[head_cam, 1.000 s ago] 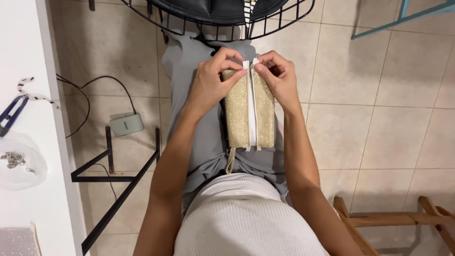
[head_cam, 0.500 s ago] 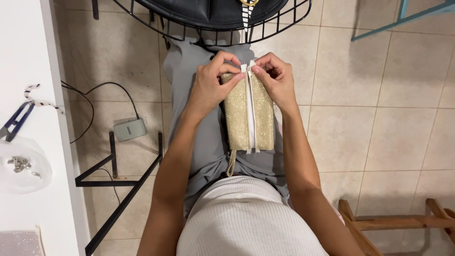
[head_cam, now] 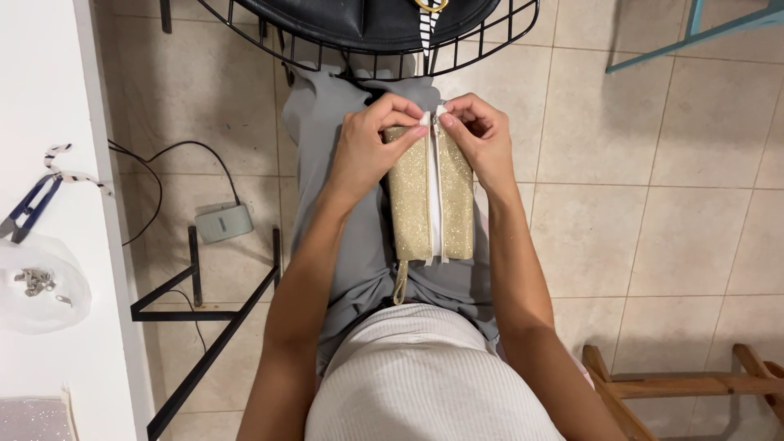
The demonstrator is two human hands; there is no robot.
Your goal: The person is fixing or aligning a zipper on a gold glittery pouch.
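Left hand [head_cam: 363,151] and right hand [head_cam: 482,139] fingers pinching the far end of a glittery gold fabric pouch [head_cam: 430,196] at its white zipper [head_cam: 434,192], pouch lying on the grey-trousered lap, black wire basket [head_cam: 367,41] beyond, white counter [head_cam: 49,98] far left

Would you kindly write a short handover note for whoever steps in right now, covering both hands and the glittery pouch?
Left hand: pinching the far end of the gold glitter pouch, left of its white zipper.
Right hand: grip on the same end, right of the zipper, fingertips at the zipper's top.
Pouch: lies lengthwise on the lap, on the grey skirt; its small loop hangs at the near end.
Done: the zipper tape runs the pouch's full length.
Left: whether the slider is seated cannot be told.
Nearby: blue snips and a clear bowl of small metal parts on the white table.
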